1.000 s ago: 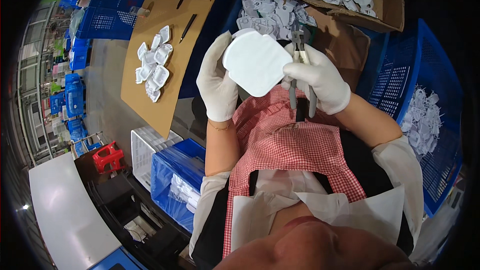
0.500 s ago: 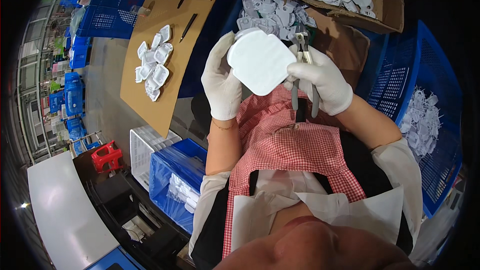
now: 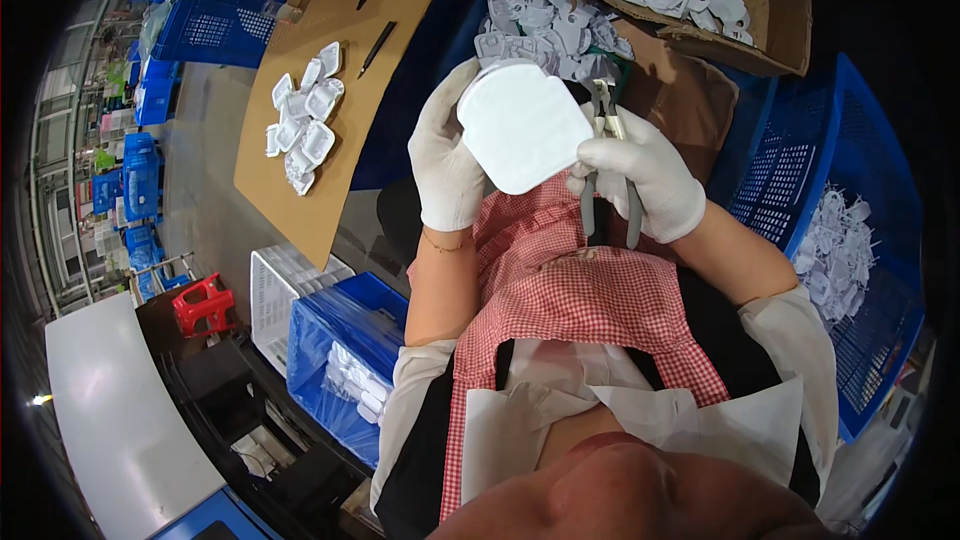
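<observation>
My left hand (image 3: 445, 160), in a white glove, grips a flat white plastic part (image 3: 522, 128) with rounded corners by its left side. My gloved right hand (image 3: 650, 172) is closed around a pair of nippers (image 3: 610, 140) with grey handles. The jaws point away from me, and the handles hang below the palm. The right thumb lies against or very near the part's right edge; whether it touches I cannot tell. Beyond my hands, a heap of white plastic parts (image 3: 545, 25) fills a container.
A cardboard box (image 3: 775, 15) of similar parts stands at the far right. On the right, a blue basket (image 3: 840, 140) holds white scraps (image 3: 838, 255). Several white pieces (image 3: 305, 118) and a pen (image 3: 377, 49) lie on the brown tabletop (image 3: 275, 175). A lined blue crate (image 3: 320, 340) sits lower left.
The plastic part is tilted slightly clockwise. Both hands keep their hold and have barely moved. The whole view has shifted a little.
</observation>
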A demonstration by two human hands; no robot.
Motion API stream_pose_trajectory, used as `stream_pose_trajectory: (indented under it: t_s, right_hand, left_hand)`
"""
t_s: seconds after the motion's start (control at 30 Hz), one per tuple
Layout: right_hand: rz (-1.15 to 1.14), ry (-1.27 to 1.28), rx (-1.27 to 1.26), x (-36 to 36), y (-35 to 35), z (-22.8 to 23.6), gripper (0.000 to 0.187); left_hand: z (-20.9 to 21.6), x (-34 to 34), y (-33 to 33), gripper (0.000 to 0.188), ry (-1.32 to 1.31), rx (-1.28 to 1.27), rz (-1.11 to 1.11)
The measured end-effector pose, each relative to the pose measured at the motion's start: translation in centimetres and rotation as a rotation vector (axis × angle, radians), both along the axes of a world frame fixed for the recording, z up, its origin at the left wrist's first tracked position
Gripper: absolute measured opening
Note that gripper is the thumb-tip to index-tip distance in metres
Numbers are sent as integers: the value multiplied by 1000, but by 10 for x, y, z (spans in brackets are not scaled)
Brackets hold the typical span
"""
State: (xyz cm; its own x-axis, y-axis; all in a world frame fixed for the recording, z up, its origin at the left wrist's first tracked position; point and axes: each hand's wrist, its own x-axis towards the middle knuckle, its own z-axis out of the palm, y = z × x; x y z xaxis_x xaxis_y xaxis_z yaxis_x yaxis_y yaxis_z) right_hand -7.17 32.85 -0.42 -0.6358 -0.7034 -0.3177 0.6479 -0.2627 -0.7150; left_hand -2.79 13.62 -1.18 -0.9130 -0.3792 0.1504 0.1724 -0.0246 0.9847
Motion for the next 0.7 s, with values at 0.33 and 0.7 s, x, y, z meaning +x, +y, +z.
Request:
stream_pose_trajectory:
  t_s: [0.33, 0.7]
  right_hand:
    - [-129, 2, 9, -6, 15, -3, 26]
    - [-890, 1063, 2267, -33, 327, 13, 34]
  left_hand:
    - [-3, -4, 2, 44, -58, 49, -12]
    - [-74, -25, -40, 34, -251, 34, -38]
